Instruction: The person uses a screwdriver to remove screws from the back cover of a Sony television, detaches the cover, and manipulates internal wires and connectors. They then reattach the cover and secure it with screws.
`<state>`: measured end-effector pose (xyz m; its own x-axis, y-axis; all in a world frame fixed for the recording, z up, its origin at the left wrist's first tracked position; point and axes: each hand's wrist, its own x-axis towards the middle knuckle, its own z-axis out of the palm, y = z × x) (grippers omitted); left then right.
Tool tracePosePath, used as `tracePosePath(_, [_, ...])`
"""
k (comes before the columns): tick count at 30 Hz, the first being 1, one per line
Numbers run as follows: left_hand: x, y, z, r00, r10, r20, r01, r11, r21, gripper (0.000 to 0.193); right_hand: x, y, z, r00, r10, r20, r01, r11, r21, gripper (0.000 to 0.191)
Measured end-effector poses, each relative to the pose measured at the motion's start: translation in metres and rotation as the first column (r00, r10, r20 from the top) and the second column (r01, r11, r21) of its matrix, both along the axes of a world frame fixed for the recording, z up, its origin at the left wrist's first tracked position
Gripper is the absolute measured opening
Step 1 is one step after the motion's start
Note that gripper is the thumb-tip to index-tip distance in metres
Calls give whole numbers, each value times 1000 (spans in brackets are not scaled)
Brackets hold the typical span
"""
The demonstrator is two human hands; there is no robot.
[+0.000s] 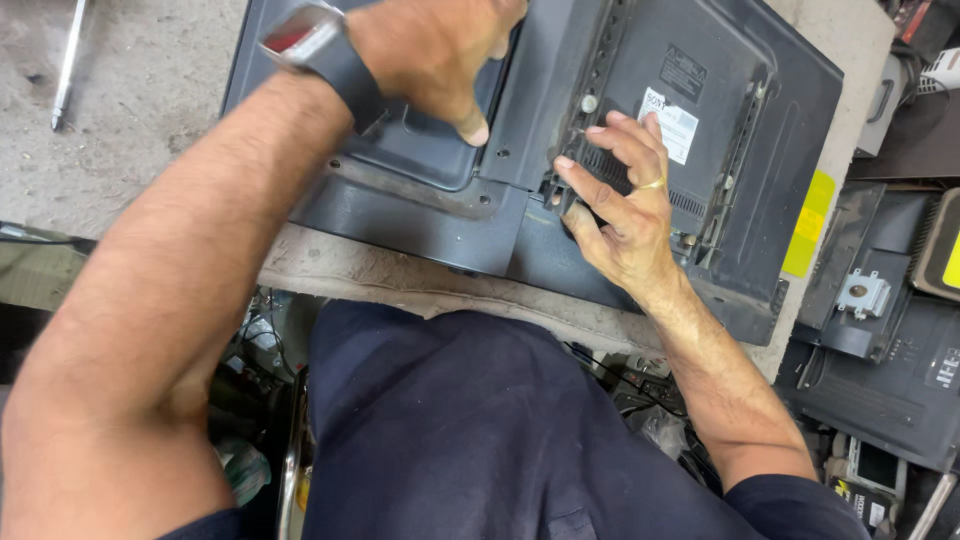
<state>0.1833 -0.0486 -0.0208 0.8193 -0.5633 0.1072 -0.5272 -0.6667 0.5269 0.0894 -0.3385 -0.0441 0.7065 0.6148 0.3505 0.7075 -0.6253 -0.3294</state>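
A dark grey television back cover (720,120) lies flat on a worn grey bench (150,120). My left hand (430,50), with a watch (305,40) on the wrist, is curled over the cover's raised middle panel, and its thumb tip presses down on the panel's edge. Whether anything is inside the fist is hidden. My right hand (625,215), wearing a gold ring (652,184), lies with spread fingers on the ribbed vent strip beside a white label (672,122). Its fingertips touch the ridge there and hold nothing.
A thin metal rod (68,65) lies at the bench's far left. A yellow sticker (808,225) marks the bench's right side. More dark electronics casings (880,370) are stacked at the right. Cables and clutter (250,350) sit below the bench edge near my body.
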Motion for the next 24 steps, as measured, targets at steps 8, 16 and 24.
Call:
tracePosePath(8, [-12,-9,-4,967,61,-247,-50,998,48,83,-1,1,1,1000,5,-1,-5,998,-57,56])
tracePosePath(16, [-36,-31,-10,930,270,-249,-295,953,-68,99,9,-1,2,995,95,31,-90,988,-122,54])
tracePosePath(24, [-39,-32,2,909,284,-304,-319,945,-73,124,14,-15,33,967,87,-241,-73,995,64,57])
